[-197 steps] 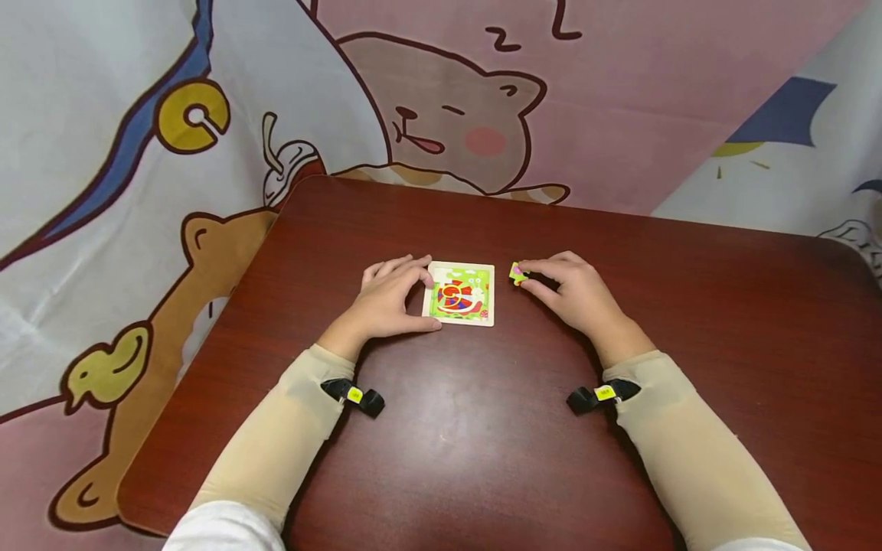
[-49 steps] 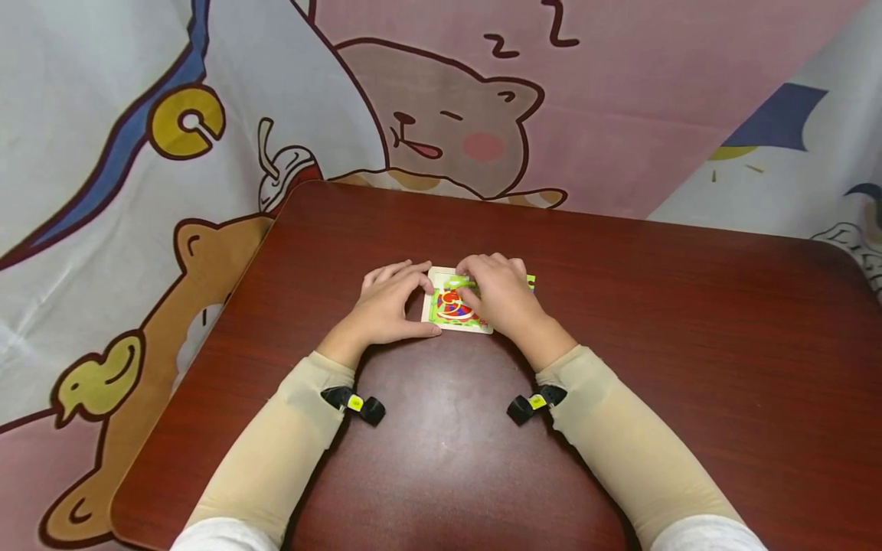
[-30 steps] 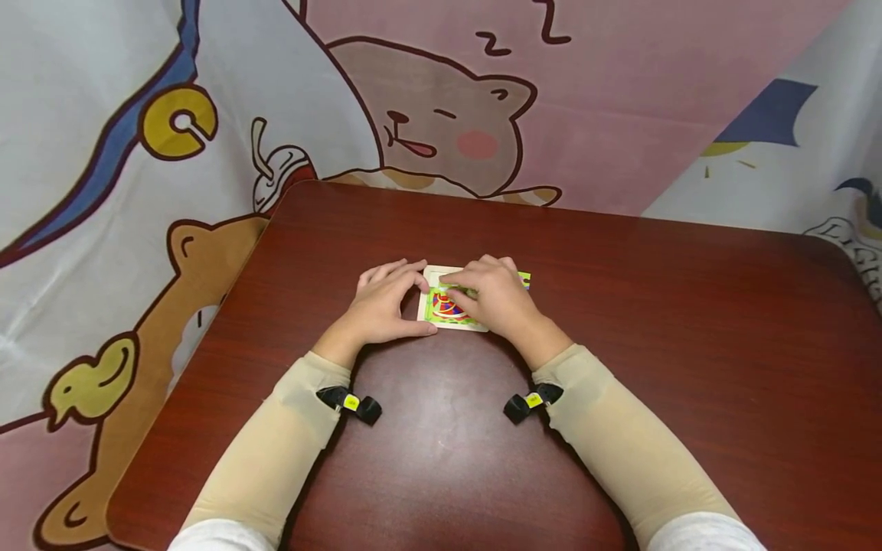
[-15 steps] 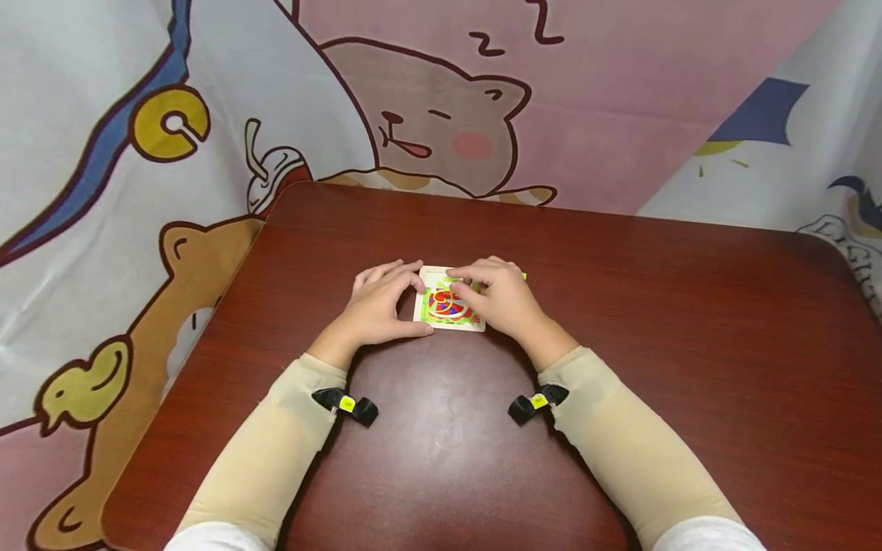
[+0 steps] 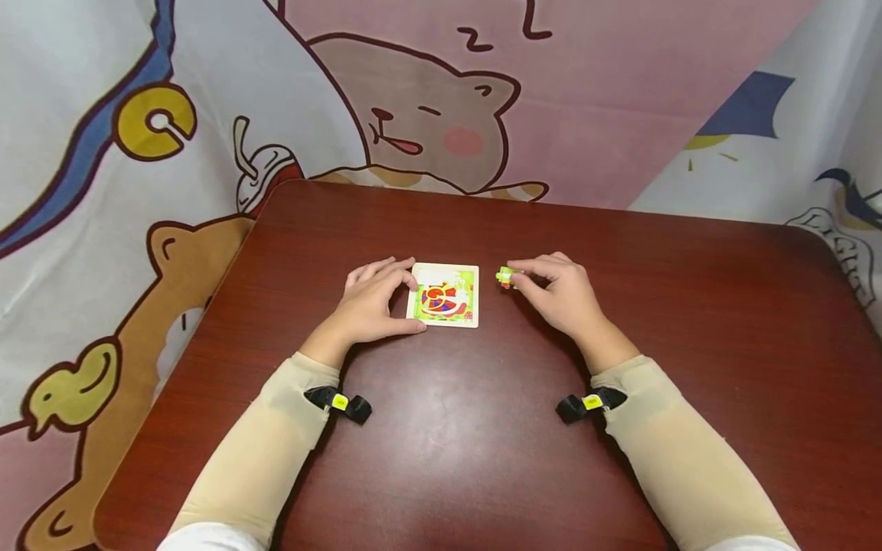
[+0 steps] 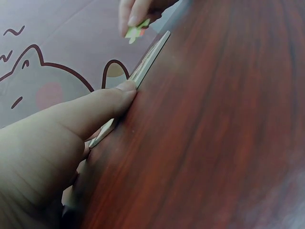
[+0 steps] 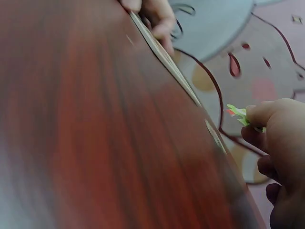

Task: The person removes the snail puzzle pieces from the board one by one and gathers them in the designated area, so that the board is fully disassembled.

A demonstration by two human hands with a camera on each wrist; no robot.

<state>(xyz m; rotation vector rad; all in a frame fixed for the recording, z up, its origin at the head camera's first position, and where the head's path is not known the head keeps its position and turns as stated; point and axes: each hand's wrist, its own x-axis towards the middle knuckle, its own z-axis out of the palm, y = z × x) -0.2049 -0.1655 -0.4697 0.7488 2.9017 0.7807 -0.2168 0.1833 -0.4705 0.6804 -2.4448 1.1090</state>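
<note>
Green and red, the small jigsaw piece (image 5: 506,278) is pinched by the right hand (image 5: 561,295) just to the right of the square snail puzzle board (image 5: 475,292), apart from it, while the board, lying flat and nearer to the left hand (image 5: 368,306), is gripped by that hand at its left edge.

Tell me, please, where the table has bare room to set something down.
Bare table lies between the sleeves, before the puzzle board, and right of the right hand. Crowded: around the board, where the left hand holds it and the right pinches a puzzle piece.
</note>
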